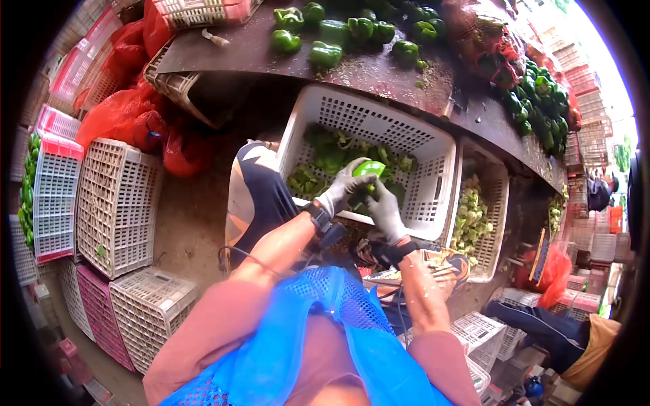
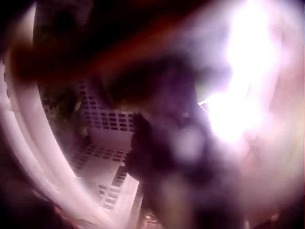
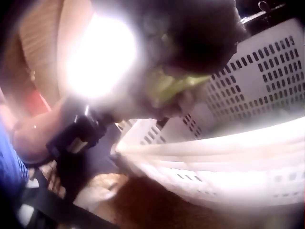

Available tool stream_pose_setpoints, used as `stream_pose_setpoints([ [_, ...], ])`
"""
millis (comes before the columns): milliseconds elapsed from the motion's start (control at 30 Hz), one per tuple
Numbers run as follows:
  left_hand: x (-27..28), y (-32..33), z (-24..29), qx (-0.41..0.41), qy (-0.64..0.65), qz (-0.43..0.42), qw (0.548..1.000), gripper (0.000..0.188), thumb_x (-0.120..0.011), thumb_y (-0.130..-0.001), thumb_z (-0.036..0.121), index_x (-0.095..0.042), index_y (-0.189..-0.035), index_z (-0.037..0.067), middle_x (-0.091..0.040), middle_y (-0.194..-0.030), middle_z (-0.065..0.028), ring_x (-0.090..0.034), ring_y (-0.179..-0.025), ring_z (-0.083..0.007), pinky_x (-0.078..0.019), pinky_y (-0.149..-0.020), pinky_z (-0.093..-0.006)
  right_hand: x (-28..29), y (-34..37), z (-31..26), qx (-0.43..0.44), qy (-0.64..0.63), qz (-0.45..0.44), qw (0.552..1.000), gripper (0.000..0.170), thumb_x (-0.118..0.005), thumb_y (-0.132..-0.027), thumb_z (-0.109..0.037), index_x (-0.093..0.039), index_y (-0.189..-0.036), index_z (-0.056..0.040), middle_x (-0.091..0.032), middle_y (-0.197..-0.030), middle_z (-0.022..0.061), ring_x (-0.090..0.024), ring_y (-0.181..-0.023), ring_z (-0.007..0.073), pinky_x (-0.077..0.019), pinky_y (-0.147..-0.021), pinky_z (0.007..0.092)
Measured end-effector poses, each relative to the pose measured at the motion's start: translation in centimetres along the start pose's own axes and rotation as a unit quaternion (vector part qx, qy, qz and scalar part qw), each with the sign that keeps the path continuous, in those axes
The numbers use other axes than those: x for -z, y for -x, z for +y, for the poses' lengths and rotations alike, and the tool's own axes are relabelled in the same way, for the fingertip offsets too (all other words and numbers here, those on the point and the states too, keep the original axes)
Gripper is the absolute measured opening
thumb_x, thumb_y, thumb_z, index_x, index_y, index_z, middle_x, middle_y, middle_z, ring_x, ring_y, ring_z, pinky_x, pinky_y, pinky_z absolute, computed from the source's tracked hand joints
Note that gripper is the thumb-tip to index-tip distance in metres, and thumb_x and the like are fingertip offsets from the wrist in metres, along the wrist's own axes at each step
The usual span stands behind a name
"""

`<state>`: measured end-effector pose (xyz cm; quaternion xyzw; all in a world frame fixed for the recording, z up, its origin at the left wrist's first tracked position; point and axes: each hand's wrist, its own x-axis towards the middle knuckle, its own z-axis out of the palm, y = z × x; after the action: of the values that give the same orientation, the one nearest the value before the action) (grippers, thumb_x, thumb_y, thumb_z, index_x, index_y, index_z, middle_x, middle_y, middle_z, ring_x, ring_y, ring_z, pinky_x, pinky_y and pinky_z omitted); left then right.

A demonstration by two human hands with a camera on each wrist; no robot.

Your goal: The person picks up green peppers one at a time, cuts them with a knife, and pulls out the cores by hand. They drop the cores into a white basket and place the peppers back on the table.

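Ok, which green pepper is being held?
The bright green pepper, gripped by the left hand above the white crate; the loose peppers on the dark table lie untouched.

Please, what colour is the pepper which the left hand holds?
The pepper is bright green; the head view shows it best.

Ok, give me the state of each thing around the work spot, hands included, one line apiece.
Green pepper, held, cut or whole unclear
Left hand, gloved, gripping the pepper
Right hand, gloved, close beside the pepper, grip unclear
White crate, upright, open-topped, partly filled with green pieces
Neighbouring crate, holding pale green pieces
Dark table, strewn with bits
Table peppers, lying loose
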<state>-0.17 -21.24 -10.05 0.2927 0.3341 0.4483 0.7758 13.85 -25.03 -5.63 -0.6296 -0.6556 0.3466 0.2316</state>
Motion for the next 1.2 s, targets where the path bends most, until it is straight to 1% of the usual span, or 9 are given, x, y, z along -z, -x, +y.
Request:
stream_pose_setpoints([
  [167, -0.8, 0.1, -1.0, -0.023, -0.022, 0.133, 0.991, 0.072, -0.087, -0.068, 0.026, -0.052, -0.129, 0.007, -0.06, -0.116, -0.008, -0.06, -0.101, -0.0176, -0.0514, -0.087, -0.0295, -2.9, 1.3, 0.0, -0.036, -0.033, 0.116, 0.992, 0.021, -0.063, -0.091, -0.012, -0.059, -0.109, -0.001, -0.07, -0.088, 0.0153, -0.067, -0.078, 0.0257, -0.0512, -0.07, 0.0343],
  [300, -4.0, 1.2, -0.8, -0.123, -0.465, 0.132, 0.867, 0.087, -0.088, -0.06, 0.038, -0.048, -0.132, 0.009, -0.055, -0.119, -0.0144, -0.056, -0.112, -0.0297, -0.0467, -0.096, -0.0379, -5.6, 2.9, 4.7, -0.01, -0.181, 0.123, 0.976, 0.019, -0.053, -0.097, -0.009, -0.057, -0.114, -0.0032, -0.062, -0.1, 0.0031, -0.06, -0.089, 0.0133, -0.0503, -0.075, 0.0263],
  [467, -3.0, -1.3, -1.3, -0.112, -0.527, 0.137, 0.832, 0.098, -0.081, -0.064, 0.056, -0.037, -0.142, 0.016, -0.043, -0.133, -0.0205, -0.045, -0.124, -0.0373, -0.0394, -0.104, -0.0448, 4.9, 3.5, 4.6, -0.255, -0.354, 0.382, 0.815, 0.016, -0.064, -0.095, -0.025, -0.059, -0.104, -0.0127, -0.056, -0.073, -0.0064, -0.045, -0.054, 0.0025, -0.0375, -0.047, 0.0199],
  [633, 4.2, -5.6, -2.6, 0.034, -0.136, 0.126, 0.982, 0.091, -0.06, -0.083, 0.067, -0.033, -0.149, 0.01, -0.027, -0.155, -0.0215, -0.028, -0.141, -0.0372, -0.0294, -0.114, -0.0445, 21.4, 6.3, 16.5, -0.197, 0.208, 0.397, 0.872, 0.071, -0.069, -0.088, -0.025, -0.034, -0.144, 0.0026, -0.059, -0.128, 0.0216, -0.066, -0.094, 0.0273, -0.054, -0.081, 0.0405],
  [733, 6.9, -3.6, -1.5, 0.013, -0.209, 0.217, 0.953, 0.081, -0.058, -0.088, 0.06, -0.037, -0.147, 0.009, -0.04, -0.146, -0.018, -0.042, -0.128, -0.0361, -0.0412, -0.101, -0.0457, 23.1, 4.9, 8.8, -0.439, 0.323, 0.221, 0.809, 0.079, -0.073, -0.083, -0.028, -0.032, -0.146, -0.0029, -0.055, -0.131, 0.027, -0.058, -0.115, 0.0376, -0.046, -0.098, 0.046],
  [800, 7.3, -3.0, -0.7, 0.067, -0.067, 0.285, 0.954, 0.073, -0.055, -0.091, 0.056, -0.039, -0.145, 0.009, -0.045, -0.14, -0.0162, -0.05, -0.116, -0.0333, -0.0457, -0.092, -0.0445, 23.8, 2.9, 18.9, -0.134, 0.359, 0.323, 0.866, 0.072, -0.075, -0.082, -0.028, -0.039, -0.143, -0.0103, -0.06, -0.124, 0.0251, -0.058, -0.113, 0.0382, -0.0459, -0.097, 0.0437],
  [900, 6.3, -2.3, -0.4, 0.11, 0.046, 0.302, 0.946, 0.069, -0.053, -0.092, 0.054, -0.041, -0.142, 0.008, -0.051, -0.134, -0.0158, -0.055, -0.109, -0.0311, -0.0471, -0.088, -0.0427, 17.3, -5.9, 6.6, -0.088, -0.048, 0.136, 0.986, 0.052, -0.073, -0.084, -0.019, -0.054, -0.13, -0.0029, -0.063, -0.119, 0.0185, -0.059, -0.108, 0.0233, -0.0474, -0.092, 0.0346],
  [1000, 5.5, -2.6, 1.0, 0.108, 0.058, 0.267, 0.956, 0.067, -0.054, -0.092, 0.051, -0.042, -0.142, 0.008, -0.056, -0.127, -0.0161, -0.057, -0.104, -0.0282, -0.0479, -0.087, -0.0399, 10.3, -15.0, -2.6, 0.164, 0.157, 0.116, 0.967, 0.064, -0.075, -0.078, -0.014, -0.048, -0.136, -0.0061, -0.056, -0.13, 0.0199, -0.055, -0.118, 0.0337, -0.0426, -0.101, 0.0391],
  [1200, 4.8, -3.1, 2.7, 0.072, 0.135, 0.281, 0.947, 0.055, -0.064, -0.09, 0.047, -0.053, -0.129, 0.009, -0.058, -0.094, -0.0017, -0.052, -0.065, -0.008, -0.0419, -0.056, -0.0208, 0.4, -30.8, -14.1, 0.231, 0.281, 0.065, 0.929, 0.071, -0.077, -0.075, -0.032, -0.047, -0.137, -0.0166, -0.053, -0.13, 0.019, -0.053, -0.119, 0.0385, -0.0463, -0.097, 0.0451],
])
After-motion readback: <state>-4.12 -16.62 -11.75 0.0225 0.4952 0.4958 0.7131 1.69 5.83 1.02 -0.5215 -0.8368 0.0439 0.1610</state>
